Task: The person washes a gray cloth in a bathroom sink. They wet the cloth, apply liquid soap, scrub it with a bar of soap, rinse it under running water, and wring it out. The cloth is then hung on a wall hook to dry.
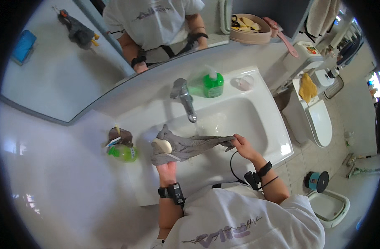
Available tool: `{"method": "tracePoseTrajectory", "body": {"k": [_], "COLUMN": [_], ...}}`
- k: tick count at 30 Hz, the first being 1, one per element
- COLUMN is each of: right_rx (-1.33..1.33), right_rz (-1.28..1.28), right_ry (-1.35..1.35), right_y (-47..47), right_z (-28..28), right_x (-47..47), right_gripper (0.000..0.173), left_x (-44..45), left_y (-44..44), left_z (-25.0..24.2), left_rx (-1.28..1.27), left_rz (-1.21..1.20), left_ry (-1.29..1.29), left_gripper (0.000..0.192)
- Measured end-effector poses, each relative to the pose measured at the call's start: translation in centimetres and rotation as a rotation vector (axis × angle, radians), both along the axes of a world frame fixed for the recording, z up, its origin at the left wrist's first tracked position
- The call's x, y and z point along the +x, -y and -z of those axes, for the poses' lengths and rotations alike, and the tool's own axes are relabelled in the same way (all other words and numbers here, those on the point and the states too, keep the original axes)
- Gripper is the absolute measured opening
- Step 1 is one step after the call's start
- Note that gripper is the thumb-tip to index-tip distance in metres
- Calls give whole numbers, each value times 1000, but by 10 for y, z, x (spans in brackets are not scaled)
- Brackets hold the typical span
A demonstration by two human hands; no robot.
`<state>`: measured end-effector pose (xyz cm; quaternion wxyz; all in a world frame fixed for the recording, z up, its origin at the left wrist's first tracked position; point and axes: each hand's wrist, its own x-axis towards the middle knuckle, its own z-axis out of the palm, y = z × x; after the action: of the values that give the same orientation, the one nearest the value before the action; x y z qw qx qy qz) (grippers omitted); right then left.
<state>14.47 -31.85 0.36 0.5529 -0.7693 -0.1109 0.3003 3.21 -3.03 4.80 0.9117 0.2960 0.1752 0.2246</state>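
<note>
A wet grey cloth (pixel 193 146) is stretched over the white washbasin (pixel 246 115). A cream-coloured bar of soap (pixel 162 145) rests on the cloth's left part. My left hand (pixel 167 171) holds that part from below, and its fingers are hidden under the fabric. At the other end, my right hand (pixel 243 147) grips the narrow, gathered tip of the cloth. The chrome faucet (pixel 186 101) stands just behind the cloth, its spout pointing down into the basin.
On the basin's back ledge are a green pump bottle (pixel 213 84) and a small clear dish (pixel 246 83). A yellow-green bottle (pixel 127 153) and a brown cup (pixel 121 136) stand at the left. A mirror (pixel 158 59) rises behind; a toilet (pixel 319 123) is to the right.
</note>
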Motion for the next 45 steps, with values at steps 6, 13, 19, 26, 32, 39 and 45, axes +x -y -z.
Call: {"method": "tracePoseTrajectory", "body": {"k": [6,13,19,26,32,39,45], "right_rx": [29,-129,-33,-159,213,252,96], "right_rz": [411,266,7,-209,243,443,490], "right_ry": [29,280,428,104,-158,-22,85], "right_y": [76,144,106,84,133,178,190], "right_z": [-74,-134,-91,-66,-145,-249,-290], "right_x": [-43,-35,69,96,104,78,51], "right_gripper": [20,14,17,40,37,33,39], "left_x": [7,42,78,68,56,49,39], "left_y": [16,36,42,34,22,8,1], "left_z": [5,0,7,34,67,107,129], "left_rx": [-121,-254,-212,-162,-107,-145,-134], "left_rz": [141,234,303,315,291,295,275], "left_ry": [49,50,86,108,101,6,-194], "left_gripper": [51,46,43,44,39,35,36]}}
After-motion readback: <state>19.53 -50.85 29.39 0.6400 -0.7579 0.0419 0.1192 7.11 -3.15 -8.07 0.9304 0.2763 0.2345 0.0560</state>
